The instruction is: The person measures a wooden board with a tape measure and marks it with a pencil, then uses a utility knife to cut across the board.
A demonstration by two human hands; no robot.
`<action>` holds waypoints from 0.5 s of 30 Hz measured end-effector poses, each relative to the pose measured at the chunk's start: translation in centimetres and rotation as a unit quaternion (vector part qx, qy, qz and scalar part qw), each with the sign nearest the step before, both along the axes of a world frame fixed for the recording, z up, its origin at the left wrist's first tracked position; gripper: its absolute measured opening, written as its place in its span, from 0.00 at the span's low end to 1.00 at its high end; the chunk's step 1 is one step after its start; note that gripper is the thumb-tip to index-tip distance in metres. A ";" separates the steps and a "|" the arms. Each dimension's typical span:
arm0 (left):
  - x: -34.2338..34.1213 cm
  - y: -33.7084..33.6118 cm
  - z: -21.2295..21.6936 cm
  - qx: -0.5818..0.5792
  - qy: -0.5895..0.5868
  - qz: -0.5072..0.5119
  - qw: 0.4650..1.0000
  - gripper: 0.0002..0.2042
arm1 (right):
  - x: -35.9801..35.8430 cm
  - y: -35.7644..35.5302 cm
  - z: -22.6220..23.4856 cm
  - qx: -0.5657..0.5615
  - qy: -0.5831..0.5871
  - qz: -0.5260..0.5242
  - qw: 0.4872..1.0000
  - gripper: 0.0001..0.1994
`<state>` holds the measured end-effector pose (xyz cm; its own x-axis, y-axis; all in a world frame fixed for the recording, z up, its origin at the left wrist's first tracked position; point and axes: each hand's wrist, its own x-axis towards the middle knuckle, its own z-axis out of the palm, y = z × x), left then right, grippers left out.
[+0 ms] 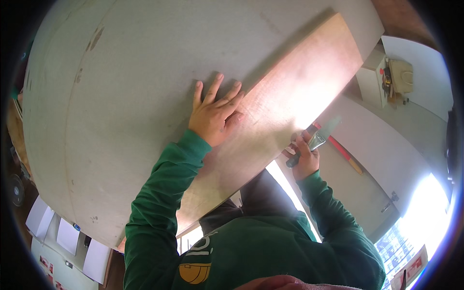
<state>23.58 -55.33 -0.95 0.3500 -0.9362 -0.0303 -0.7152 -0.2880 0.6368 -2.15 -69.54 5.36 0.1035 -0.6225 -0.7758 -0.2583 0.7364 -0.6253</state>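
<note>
The person's left hand (211, 116) is open, with its fingers spread apart, and it has hold of nothing. It lies palm down at the long edge of a wooden board (295, 82); the thumb side reaches onto the board, while the other fingers point over the pale table (135, 106). How strongly this hand presses, one cannot tell.

The right hand (306, 157) is closed around a flat scraper (317, 140), near the part where the dark handle meets the pale blade. The blade points up and to the right, beside the board's near edge. Whether some fingers of this hand also touch that edge, it is not clear.

The board lies slantwise on the table, in front of the person, with strong light on its surface. To the right of the scraper, a red stick (344, 152) with a tan end is seen.
</note>
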 end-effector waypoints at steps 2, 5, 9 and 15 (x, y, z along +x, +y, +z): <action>0.0 0.0 -0.1 -0.001 0.000 -0.001 1.000 0.24 | -0.1 0.0 0.0 0.000 -0.002 -0.002 1.000 0.24; 0.0 0.2 -0.1 0.002 0.004 -0.001 1.000 0.24 | -0.2 0.1 -0.1 0.007 -0.005 -0.005 1.000 0.24; 0.1 0.2 -0.1 0.007 -0.003 -0.004 1.000 0.24 | -0.1 0.1 0.0 0.013 -0.001 -0.006 1.000 0.23; 0.1 0.2 -0.3 0.005 -0.002 -0.004 1.000 0.24 | -0.1 0.0 0.0 0.011 0.001 -0.001 1.000 0.22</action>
